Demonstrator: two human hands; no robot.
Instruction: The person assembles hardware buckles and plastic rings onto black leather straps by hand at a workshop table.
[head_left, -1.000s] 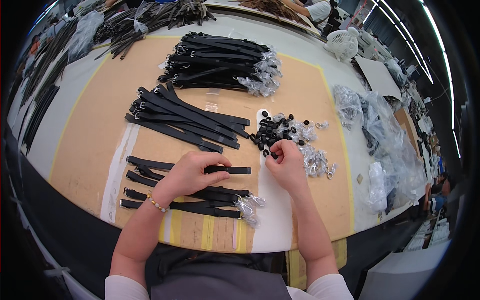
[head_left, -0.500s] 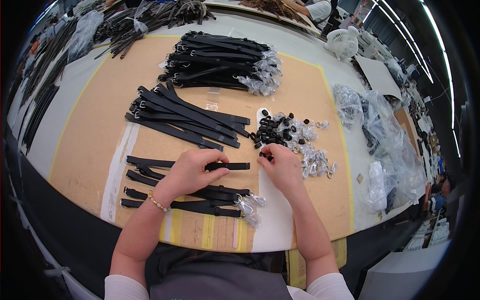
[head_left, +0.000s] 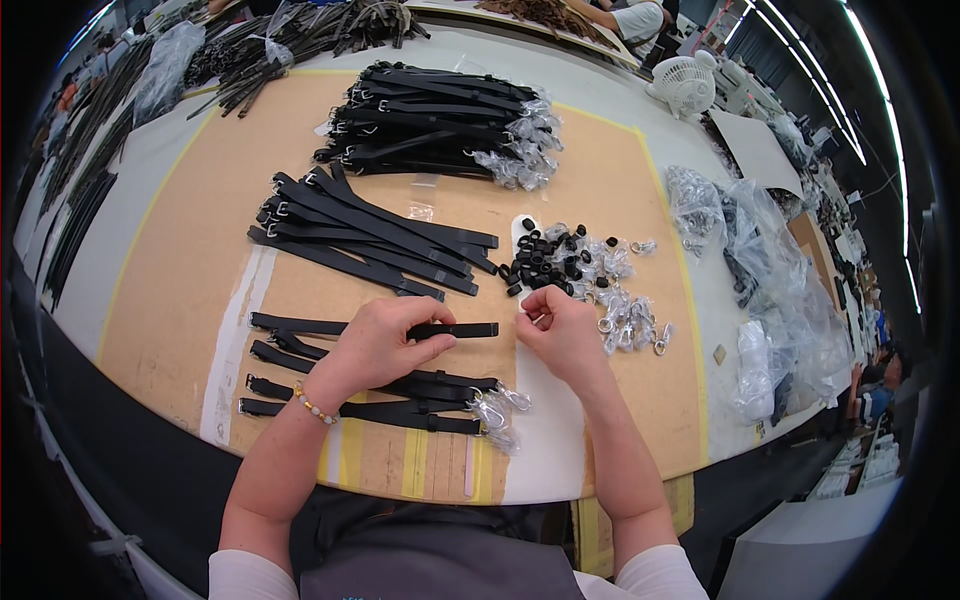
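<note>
My left hand [head_left: 385, 338] pinches a black buckled strap [head_left: 474, 330] near its free end, which points right. My right hand [head_left: 556, 328] is apart from the strap's tip, fingertips closed together; whatever they hold, if anything, I cannot make out. Just beyond it lies a heap of small black strap loops [head_left: 545, 255], mixed with plastic-wrapped metal snap hooks [head_left: 625, 322]. Below my left hand are finished-looking straps [head_left: 400, 410] with wrapped hooks [head_left: 497, 415] at their right ends. Farther back, a fan of buckled straps without hooks [head_left: 375, 235] rests on the table.
A large stack of black straps with wrapped hooks [head_left: 430, 125] lies at the back. Clear plastic bags [head_left: 780, 290] cover the right side. A white fan [head_left: 685, 84] stands at the far right. Bundled dark strips [head_left: 290, 45] fill the far left. Another person's arm [head_left: 595, 14] shows beyond.
A black loop seen at my right fingertips half a second ago no longer shows there. Both hands and the strap have stayed almost in place.
</note>
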